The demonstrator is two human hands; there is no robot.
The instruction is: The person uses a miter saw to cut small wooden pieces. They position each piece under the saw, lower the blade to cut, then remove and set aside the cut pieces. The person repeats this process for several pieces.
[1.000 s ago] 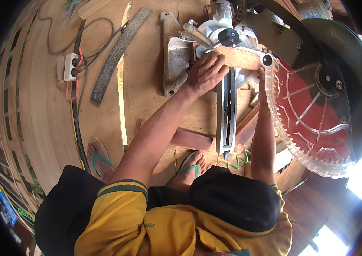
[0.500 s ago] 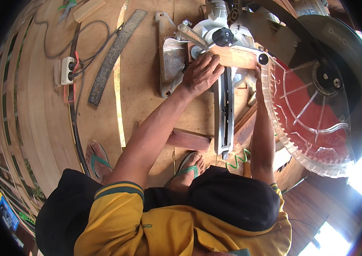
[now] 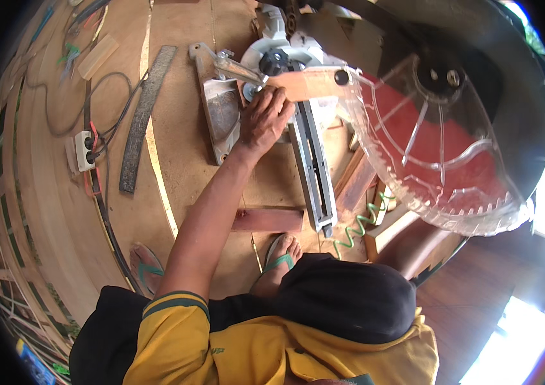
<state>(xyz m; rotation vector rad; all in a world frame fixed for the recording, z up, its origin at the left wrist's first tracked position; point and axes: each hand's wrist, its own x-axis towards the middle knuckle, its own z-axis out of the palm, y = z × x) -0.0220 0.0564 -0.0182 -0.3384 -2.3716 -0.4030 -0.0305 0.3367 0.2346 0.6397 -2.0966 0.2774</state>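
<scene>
A short light-brown wooden board [image 3: 314, 85] lies across the base of a miter saw [image 3: 222, 119]. My left hand [image 3: 266, 119] grips the board's near left part with bent fingers, beside a metal clamp rod [image 3: 237, 67]. To the right hangs the saw's head, whose clear toothed guard [image 3: 442, 163] covers a red disc [image 3: 407, 109]. The guard's edge overlaps the board's right end. My right forearm [image 3: 423, 247] reaches out to the right under the guard, and the saw head hides that hand.
A slotted metal arm [image 3: 313, 170] juts from the saw toward me. Reddish wood pieces [image 3: 269, 220] and a green coiled hose [image 3: 352, 237] lie near my sandalled feet. Left are a dark flat strip [image 3: 147, 122], a white power socket [image 3: 84, 151] and cables [image 3: 109, 221].
My right hand has left the board's right end and passed out of sight behind the saw head. My left hand stays on the board. The whole view has shifted and turned somewhat.
</scene>
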